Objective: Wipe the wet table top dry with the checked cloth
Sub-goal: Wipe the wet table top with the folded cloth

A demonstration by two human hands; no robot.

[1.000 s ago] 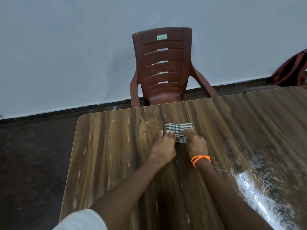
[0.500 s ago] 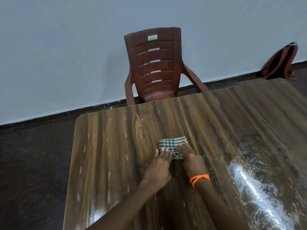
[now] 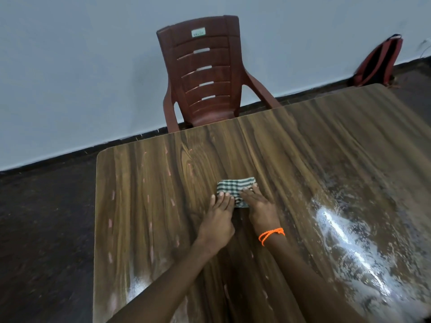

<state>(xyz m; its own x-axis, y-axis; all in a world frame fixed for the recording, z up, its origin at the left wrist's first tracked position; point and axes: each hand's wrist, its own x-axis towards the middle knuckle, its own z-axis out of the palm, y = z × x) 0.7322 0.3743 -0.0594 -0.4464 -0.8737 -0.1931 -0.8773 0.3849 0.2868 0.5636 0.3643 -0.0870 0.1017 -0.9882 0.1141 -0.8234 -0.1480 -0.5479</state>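
A small folded green-and-white checked cloth (image 3: 235,185) lies flat on the dark wood-grain table top (image 3: 149,206), near its middle. My left hand (image 3: 219,215) presses flat on the cloth's near left part, fingers together. My right hand (image 3: 260,209), with an orange band at the wrist, presses on the cloth's near right part. Both palms face down. A wet, glistening patch (image 3: 349,243) covers the table to the right of my hands. A smaller wet shine (image 3: 135,285) shows near the front left.
A brown plastic armchair (image 3: 205,75) stands at the table's far edge against a pale wall. A red and black backpack (image 3: 379,64) leans on the wall at the far right. Dark floor (image 3: 44,229) lies to the left of the table.
Both hands and the cloth slid toward me along the table, farther from its far edge. The view shifted, bringing more of the backpack into sight.
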